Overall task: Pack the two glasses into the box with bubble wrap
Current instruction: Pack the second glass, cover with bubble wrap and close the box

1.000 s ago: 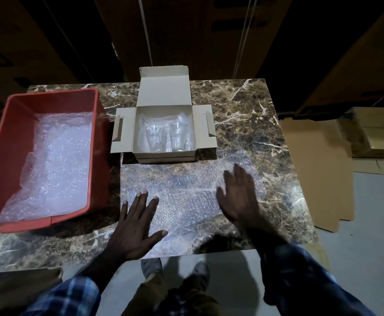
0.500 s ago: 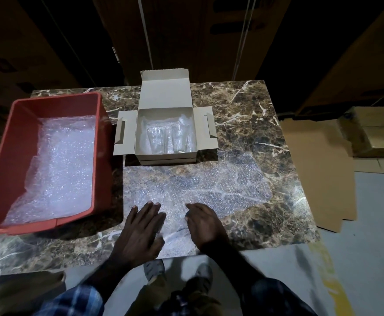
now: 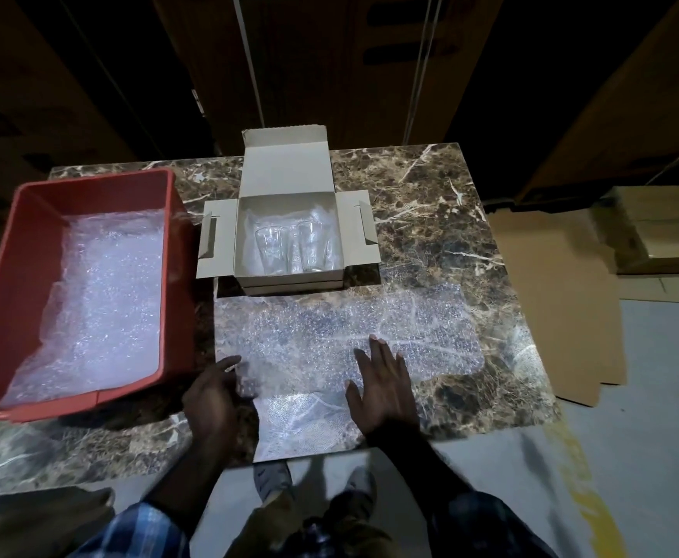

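While the two glasses (image 3: 289, 245) stand upright, side by side, in the open cardboard box (image 3: 289, 231) at the back of the marble worktop (image 3: 430, 219), the bubble wrap sheet (image 3: 330, 336) lies flat in front of it. The left hand (image 3: 213, 396) pinches the sheet's near-left corner; the right hand (image 3: 384, 386) presses flat on it, fingers straight, its grip holding nothing. Risks noted: lifting by one corner may drag the sheet against the box, and the unwrapped glasses may knock together.
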The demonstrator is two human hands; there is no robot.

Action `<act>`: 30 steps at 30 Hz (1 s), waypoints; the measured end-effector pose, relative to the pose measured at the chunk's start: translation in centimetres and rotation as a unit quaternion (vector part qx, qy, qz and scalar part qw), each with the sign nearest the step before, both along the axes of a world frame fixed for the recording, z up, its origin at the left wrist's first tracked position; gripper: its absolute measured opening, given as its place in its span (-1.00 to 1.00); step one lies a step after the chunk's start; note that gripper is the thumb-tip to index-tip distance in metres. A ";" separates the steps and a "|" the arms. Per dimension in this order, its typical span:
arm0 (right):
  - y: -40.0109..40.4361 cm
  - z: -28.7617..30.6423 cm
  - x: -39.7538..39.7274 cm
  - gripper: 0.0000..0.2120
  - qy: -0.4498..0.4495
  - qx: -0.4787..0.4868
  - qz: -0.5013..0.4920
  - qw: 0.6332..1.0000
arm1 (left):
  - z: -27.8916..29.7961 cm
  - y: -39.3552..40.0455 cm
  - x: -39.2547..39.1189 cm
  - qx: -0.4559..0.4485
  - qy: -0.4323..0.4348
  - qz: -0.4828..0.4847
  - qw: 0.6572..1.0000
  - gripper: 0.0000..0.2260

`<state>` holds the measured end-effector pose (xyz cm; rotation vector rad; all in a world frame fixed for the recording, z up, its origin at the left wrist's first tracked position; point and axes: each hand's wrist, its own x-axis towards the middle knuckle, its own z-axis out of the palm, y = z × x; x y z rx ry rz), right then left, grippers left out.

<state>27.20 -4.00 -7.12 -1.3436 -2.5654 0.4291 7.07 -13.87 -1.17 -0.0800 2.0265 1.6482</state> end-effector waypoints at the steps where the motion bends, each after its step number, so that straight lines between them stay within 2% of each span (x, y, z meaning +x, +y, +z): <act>1: 0.1 -0.2 0.1 -0.49 0.005 -0.003 0.004 1.000 | 0.0 0.3 -0.4 0.009 -0.031 0.001 0.999 -0.81; 3: 0.3 -0.5 0.4 -0.49 0.014 -0.017 0.018 1.000 | -0.8 0.6 -1.2 -0.049 0.003 -0.064 0.997 -0.88; 5: 0.4 -0.7 0.6 -0.49 0.017 -0.032 0.026 0.999 | -1.5 0.7 -1.7 -0.124 0.084 -0.145 0.978 -0.95; 7: 0.5 -0.5 0.6 -0.50 0.015 -0.033 0.026 0.999 | -1.8 0.7 -1.9 -0.156 0.134 -0.170 0.964 -0.91; 10: 0.6 0.3 0.3 -0.58 0.078 -0.029 0.000 0.997 | -0.1 1.0 -0.9 -0.109 0.178 -0.177 0.962 -0.80; 12: 0.8 1.7 -0.2 -0.62 0.167 -0.099 -0.059 0.979 | 1.8 1.5 0.5 -0.054 0.249 -0.203 0.946 -0.71; 14: 1.3 3.5 -0.8 -0.60 0.242 -0.218 -0.136 0.936 | 3.8 2.5 2.5 -0.011 0.275 -0.216 0.937 -0.65; 15: 1.8 4.3 -1.2 -0.57 0.272 -0.289 -0.166 0.903 | 4.3 3.1 3.5 0.004 0.282 -0.224 0.933 -0.61; 18: 4.0 6.9 -1.8 -0.53 0.383 -0.474 -0.199 0.768 | 4.8 4.8 6.9 0.018 0.281 -0.291 0.914 -0.48; 20: 5.2 8.4 -1.5 -0.60 0.416 -0.524 -0.207 0.713 | 4.9 5.6 9.1 0.039 0.238 -0.349 0.906 -0.45; 22: 6.0 9.2 -0.9 -0.71 0.413 -0.517 -0.219 0.717 | 5.1 6.2 10.9 0.059 0.180 -0.386 0.903 -0.44; 23: 6.4 9.0 -0.6 -0.73 0.405 -0.497 -0.224 0.734 | 4.9 6.3 11.4 0.073 0.157 -0.389 0.905 -0.45; 25: 7.3 8.1 0.3 -0.70 0.362 -0.439 -0.222 0.792 | 4.4 6.1 11.9 0.101 0.138 -0.365 0.915 -0.49; 27: 8.3 7.7 1.2 -0.72 0.330 -0.399 -0.226 0.825 | 3.9 5.9 11.6 0.103 0.174 -0.343 0.918 -0.58; 30: 10.0 7.5 2.9 -0.85 0.327 -0.360 -0.248 0.838 | 2.5 6.1 10.8 0.044 0.236 -0.383 0.892 -0.66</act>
